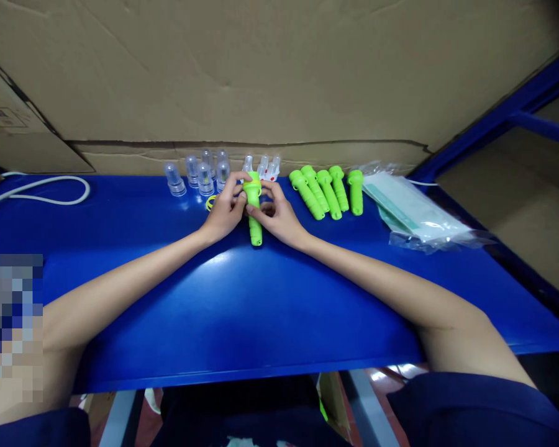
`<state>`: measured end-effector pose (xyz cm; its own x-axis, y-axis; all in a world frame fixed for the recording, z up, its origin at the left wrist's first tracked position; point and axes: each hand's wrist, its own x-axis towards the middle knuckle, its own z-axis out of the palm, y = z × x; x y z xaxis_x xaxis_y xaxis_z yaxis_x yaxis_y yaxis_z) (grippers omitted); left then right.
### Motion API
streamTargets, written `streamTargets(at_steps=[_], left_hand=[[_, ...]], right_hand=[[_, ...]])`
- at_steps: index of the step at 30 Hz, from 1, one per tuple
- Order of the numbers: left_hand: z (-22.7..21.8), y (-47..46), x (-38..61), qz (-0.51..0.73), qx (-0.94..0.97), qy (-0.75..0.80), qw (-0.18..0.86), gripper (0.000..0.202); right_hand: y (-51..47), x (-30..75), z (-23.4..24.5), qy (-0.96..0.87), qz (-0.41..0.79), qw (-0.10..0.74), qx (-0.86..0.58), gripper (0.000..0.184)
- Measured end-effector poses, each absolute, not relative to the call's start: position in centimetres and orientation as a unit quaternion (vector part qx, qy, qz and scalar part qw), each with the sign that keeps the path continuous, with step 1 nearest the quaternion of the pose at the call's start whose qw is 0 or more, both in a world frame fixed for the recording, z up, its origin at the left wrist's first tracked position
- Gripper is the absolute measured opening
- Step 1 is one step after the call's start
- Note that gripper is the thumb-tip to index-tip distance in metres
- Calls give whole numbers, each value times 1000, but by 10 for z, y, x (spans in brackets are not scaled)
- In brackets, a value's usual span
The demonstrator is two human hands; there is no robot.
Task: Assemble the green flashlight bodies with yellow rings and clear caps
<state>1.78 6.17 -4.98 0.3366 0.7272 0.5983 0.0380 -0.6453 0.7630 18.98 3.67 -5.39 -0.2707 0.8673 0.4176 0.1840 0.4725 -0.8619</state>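
Observation:
A lime-green flashlight body (254,231) is held upright between both hands above the blue table (242,310), its wide head up and its ribbed grip down. My left hand (225,211) is closed on the left side of its head, thumb and fingers at the collar. From the right, my right hand (282,217) grips it, with the thumb across the neck and the fingers behind. A yellow band shows around the head. Next to my left hand lies a yellow ring (210,202), partly covered by the wrist. Behind the hands stand small clear parts with red dots (273,167), partly hidden.
Several clear domed plastic caps (205,180) stand at the back left. To the right lie several matching green flashlight bodies (327,192) and a clear plastic bag with white sheets (414,205). A white cable (69,200) loops at the left; a cardboard wall (242,81) rises behind.

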Motion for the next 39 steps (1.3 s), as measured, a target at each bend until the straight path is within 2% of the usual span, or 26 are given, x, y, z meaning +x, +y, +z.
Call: streamTargets(at_steps=[7, 16, 30, 35, 39], left_hand=[[-51, 61, 18, 510, 743, 258, 348, 22], [-58, 64, 21, 503, 713, 248, 421, 33], [-54, 60, 21, 498, 724, 238, 413, 29], [-52, 59, 20, 503, 737, 252, 374, 27], [-48, 57, 20, 504, 749, 257, 344, 31]], right_hand=[[38, 189, -57, -716, 377, 468, -355, 61], [38, 188, -52, -683, 406, 483, -370, 63], [39, 191, -53, -675, 425, 476, -370, 64], [45, 194, -55, -680, 300, 517, -425, 56], [50, 194, -60, -665, 298, 540, -421, 67]])
